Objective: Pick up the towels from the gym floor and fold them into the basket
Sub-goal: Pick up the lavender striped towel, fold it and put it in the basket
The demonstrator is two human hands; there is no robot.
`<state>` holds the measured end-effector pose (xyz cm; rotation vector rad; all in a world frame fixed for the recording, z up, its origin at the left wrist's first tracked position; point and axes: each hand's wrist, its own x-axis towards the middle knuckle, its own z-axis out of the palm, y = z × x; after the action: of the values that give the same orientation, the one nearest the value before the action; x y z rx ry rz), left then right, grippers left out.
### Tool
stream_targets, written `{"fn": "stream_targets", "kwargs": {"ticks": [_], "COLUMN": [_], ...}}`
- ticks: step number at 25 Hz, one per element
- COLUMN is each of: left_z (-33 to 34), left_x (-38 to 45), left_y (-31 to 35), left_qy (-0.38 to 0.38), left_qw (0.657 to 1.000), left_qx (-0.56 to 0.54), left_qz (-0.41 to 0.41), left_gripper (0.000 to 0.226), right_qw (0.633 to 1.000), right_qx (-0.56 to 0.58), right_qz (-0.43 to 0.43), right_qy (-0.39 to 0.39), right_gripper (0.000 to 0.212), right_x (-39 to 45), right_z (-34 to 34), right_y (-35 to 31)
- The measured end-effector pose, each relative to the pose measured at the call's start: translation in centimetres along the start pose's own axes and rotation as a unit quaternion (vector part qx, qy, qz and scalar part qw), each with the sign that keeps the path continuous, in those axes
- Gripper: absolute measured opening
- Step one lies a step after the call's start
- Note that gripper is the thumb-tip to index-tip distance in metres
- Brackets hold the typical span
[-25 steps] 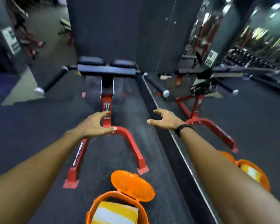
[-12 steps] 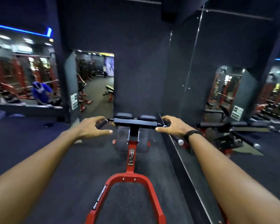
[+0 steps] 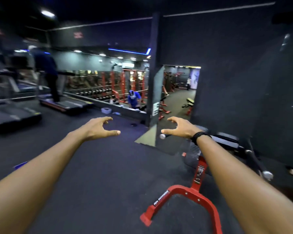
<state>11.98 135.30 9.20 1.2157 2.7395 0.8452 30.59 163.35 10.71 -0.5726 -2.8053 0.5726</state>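
Dark rubber floor point(image 3: 108, 166) ahead, no towel on it that we can make out. Basket not in view either. Our left hand point(image 3: 98, 128) out front, fingers loosely curled, thumb spread, holding nothing. Our right hand point(image 3: 181, 126) the same, empty, black band on wrist, just above red bench frame point(image 3: 189, 195). Small pale things point(image 3: 107, 110) lie far across floor, ahead and left, too small to tell if towels. If so, left hand nearer; both well apart from them.
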Motion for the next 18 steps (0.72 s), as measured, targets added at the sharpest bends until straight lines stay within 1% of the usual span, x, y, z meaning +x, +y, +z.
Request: {"fn": "stream_targets", "kwargs": {"ticks": [1,5,8,9,11,12,15,16,18], "left_z": [-1.4,-6.8,-10.2,-11.3,-13.4,-14.4,-16.8,-17.7,-19.3], "left_x": [-1.7,-8.5,-14.3,-16.4,-20.8,-22.9,-28.6,-30.7,-34.6], "left_y": [-1.6,-7.2,-11.2,-12.8,-15.8,-17.3,-21.4,-22.9,-25.8], "left_qy": [0.014,0.066,0.097,0.107,0.131,0.142,0.168,0.174,0.178], "left_qw": [1.0,0.991,0.981,0.976,0.965,0.959,0.94,0.934,0.923], "left_qx": [0.008,0.041,0.047,0.045,0.046,0.046,0.052,0.049,0.045], "left_qz": [-0.026,-0.108,-0.16,-0.183,-0.225,-0.243,-0.291,-0.308,-0.339], "left_gripper": [0.125,0.119,0.104,0.104,0.113,0.113,0.093,0.093,0.104], "right_qw": [1.0,0.992,0.98,0.975,0.963,0.957,0.94,0.934,0.92], "right_qx": [0.004,0.027,0.042,0.045,0.05,0.051,0.06,0.06,0.057], "right_qz": [-0.027,-0.108,-0.171,-0.192,-0.231,-0.248,-0.29,-0.303,-0.331], "right_qy": [-0.011,-0.064,-0.09,-0.1,-0.127,-0.139,-0.169,-0.182,-0.201], "right_gripper": [0.08,0.079,0.079,0.078,0.076,0.076,0.076,0.076,0.077], "right_x": [0.6,2.9,4.0,4.2,4.3,4.1,3.7,3.3,2.4], "right_z": [1.1,5.4,8.7,10.0,12.5,13.9,18.1,19.7,23.0], "right_y": [-2.4,-11.5,-18.1,-20.5,-25.5,-28.1,-35.2,-37.7,-42.9]}}
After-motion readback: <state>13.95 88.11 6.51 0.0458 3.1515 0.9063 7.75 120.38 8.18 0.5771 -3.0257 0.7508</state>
